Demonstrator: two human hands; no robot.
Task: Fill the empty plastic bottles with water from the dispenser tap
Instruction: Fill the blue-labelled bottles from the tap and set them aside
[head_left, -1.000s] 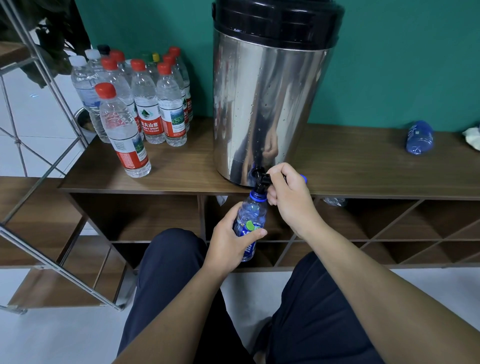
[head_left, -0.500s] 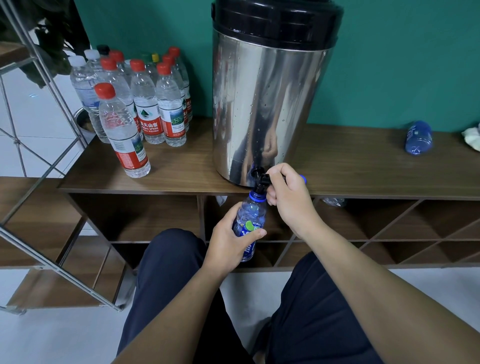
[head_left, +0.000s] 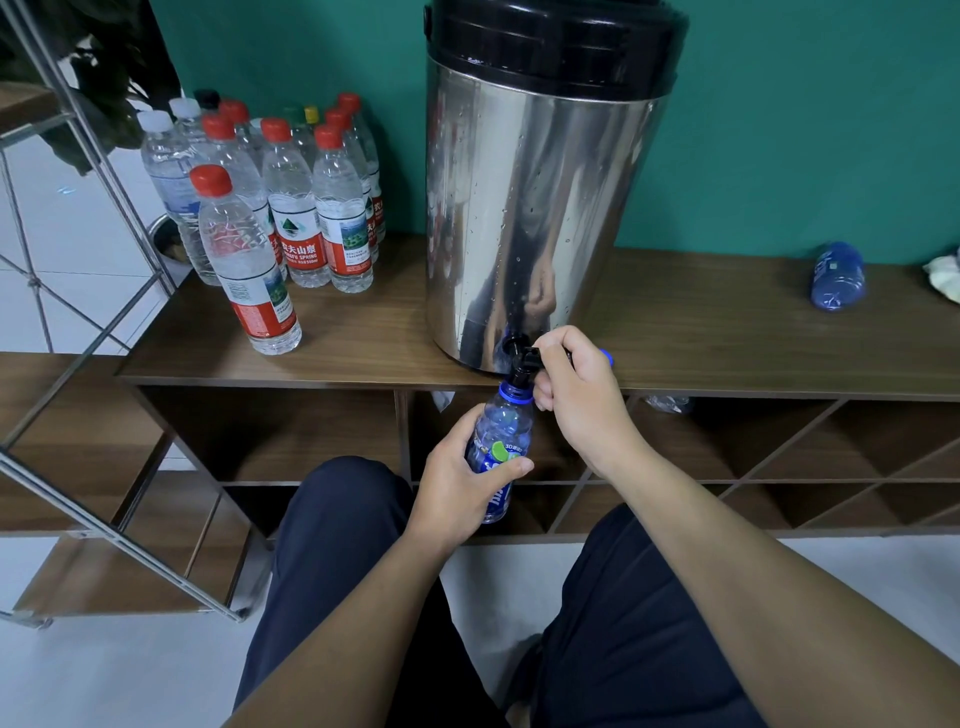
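Left hand (head_left: 457, 475) curled — fingers gripping, right hand (head_left: 576, 395) pinching — forearms extended

A wooden shelf unit (head_left: 363, 358) stands against a green wall (head_left: 805, 130). A metal rack (head_left: 78, 171) stands at the left, a white cloth (head_left: 945, 278) lies at the far right.

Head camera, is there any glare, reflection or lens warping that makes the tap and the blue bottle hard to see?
Head view: the steel dispenser mirrors the room and the person's hand as stretched streaks, right above the black tap. Wide-angle bending bows the metal rack at the left edge. The blue bottle in the left hand is sharp; the right hand covers the tap lever.
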